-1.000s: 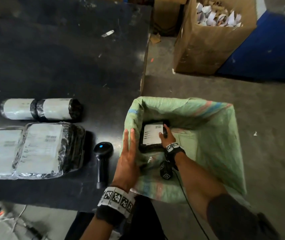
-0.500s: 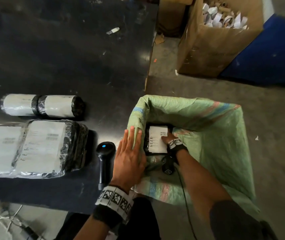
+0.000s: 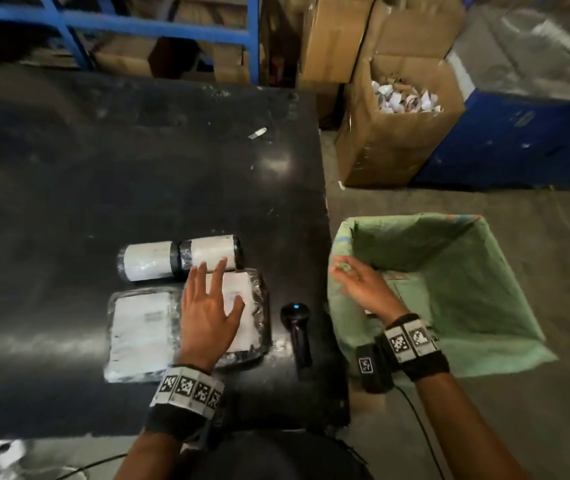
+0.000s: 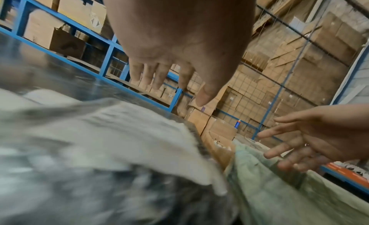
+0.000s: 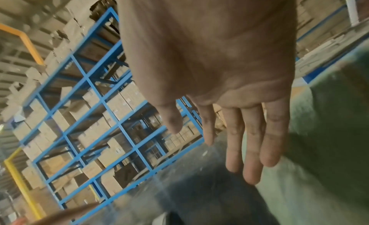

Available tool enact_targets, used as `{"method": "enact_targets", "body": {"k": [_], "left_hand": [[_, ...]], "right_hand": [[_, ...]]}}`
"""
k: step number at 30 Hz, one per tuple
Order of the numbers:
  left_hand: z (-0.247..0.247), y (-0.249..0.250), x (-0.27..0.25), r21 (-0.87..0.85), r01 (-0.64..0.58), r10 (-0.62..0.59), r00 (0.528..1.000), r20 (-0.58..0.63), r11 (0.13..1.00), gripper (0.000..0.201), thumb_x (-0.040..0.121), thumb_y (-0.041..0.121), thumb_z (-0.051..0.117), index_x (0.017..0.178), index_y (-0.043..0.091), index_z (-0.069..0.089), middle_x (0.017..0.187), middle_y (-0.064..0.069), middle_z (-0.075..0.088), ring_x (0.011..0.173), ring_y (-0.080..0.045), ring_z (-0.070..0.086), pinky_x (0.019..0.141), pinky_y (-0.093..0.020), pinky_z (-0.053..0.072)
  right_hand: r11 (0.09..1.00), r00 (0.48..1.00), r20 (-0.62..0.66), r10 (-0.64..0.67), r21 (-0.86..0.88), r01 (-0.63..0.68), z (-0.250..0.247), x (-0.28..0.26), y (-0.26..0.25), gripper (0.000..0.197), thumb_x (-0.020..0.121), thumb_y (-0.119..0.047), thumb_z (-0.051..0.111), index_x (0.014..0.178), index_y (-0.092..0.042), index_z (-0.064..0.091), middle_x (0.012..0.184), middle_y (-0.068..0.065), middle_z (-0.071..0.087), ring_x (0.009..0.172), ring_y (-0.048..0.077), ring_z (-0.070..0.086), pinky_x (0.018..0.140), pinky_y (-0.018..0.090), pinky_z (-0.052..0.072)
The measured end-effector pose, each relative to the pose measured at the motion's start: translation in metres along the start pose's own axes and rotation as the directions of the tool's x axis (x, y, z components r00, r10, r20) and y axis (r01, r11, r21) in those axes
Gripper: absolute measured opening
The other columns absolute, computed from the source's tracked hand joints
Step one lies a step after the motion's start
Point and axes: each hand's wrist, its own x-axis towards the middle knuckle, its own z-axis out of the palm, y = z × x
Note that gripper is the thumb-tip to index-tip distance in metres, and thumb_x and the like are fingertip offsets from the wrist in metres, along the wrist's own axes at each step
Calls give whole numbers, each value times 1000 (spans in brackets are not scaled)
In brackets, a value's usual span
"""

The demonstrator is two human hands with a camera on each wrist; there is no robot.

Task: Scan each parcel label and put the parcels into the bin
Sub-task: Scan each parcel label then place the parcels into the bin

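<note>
While four wrapped parcels wait on it, the black table (image 3: pixel 138 174) is seen to fill most of the head view, with the green-lined bin (image 3: pixel 484 271) standing on the floor just beside its right edge. No parcel can be made out inside the bin from this angle. Two flat parcels are laid side by side near the front edge: the left flat parcel (image 3: pixel 141 334) and the right flat parcel (image 3: pixel 252 306), each wrapped in shiny film with a white label facing up. Behind them two rolled parcels (image 3: pixel 179 256) are set end to end. A handheld scanner (image 3: pixel 299 327) is left lying between the flat parcels and the bin.

The left hand (image 3: pixel 209 317) is spread flat, fingers straight, over the right flat parcel; nothing is gripped, and contact cannot be confirmed through the blur. The right hand (image 3: pixel 363 287) is held loose and empty above the bin's near rim.

The flat parcels are judged light, soft and pliable, with slippery film. A hold is best taken at an edge, thumb under and fingers on top, so that the label is kept flat and uncovered for scanning.
</note>
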Motion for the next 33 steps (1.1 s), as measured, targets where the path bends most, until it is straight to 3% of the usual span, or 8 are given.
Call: {"method": "enact_targets", "body": {"k": [6,10,14,18,24,27,30,33], "left_hand": [[-14,-73,-24,-108,97,-72,974,215,989,88,84,74,30,160,36,4,168,-14,7,155,-35,-1,126,-46,1],[-12,-91,-38,-250,123,-41,950,310,960,91,83,80,38,155,50,-9,169,-3,-5,154,-25,-15,124,-50,4],[-11,-91,-45,-304,135,-40,953,299,943,104,78,77,56,155,49,-7,170,5,-4,151,-16,-20,122,-52,5],[-9,-85,-46,-330,172,-73,954,291,928,113,73,69,72,155,50,-4,166,11,-6,150,-15,-20,122,-53,3],[-2,-74,-40,-445,176,-31,949,313,878,106,80,64,67,157,44,-3,168,5,13,155,-29,12,119,-63,26],[-5,-57,-40,-488,190,-50,957,285,852,106,81,56,70,157,46,-3,168,8,11,155,-29,16,113,-61,38],[-7,-41,-37,-416,148,-47,969,242,897,108,83,36,75,159,36,-2,169,7,4,156,-29,1,119,-62,25],[-6,-28,-27,-330,218,-134,957,259,919,116,76,26,84,157,47,3,156,-6,34,139,-34,41,109,-57,44]], "right_hand": [[938,969,-99,228,-245,-246,107,-16,24,68,94,-53,50,151,-21,33,147,15,49,135,32,47,113,39,36],[910,923,-226,312,-208,-359,148,-25,47,76,93,-61,41,156,-31,11,146,27,45,130,42,50,111,48,38],[964,930,-253,265,57,-259,164,-30,49,63,99,-42,47,155,-26,22,150,19,44,122,41,57,108,44,41],[940,947,-201,250,284,-188,172,-22,69,50,98,-42,50,144,-43,31,131,23,58,77,22,66,56,29,58],[900,957,-102,270,379,-214,168,-19,62,50,102,-35,44,147,-26,25,82,19,60,32,8,50,34,19,42],[909,967,-45,250,355,-218,158,-15,67,49,103,-34,44,147,-24,25,81,20,60,29,6,46,32,18,38],[910,973,-2,229,356,-213,151,-10,70,48,102,-34,45,146,-23,27,87,25,60,28,4,43,31,17,36],[913,976,24,217,348,-212,146,-6,72,47,102,-37,46,144,-22,30,96,28,65,31,4,49,30,17,36]]}}
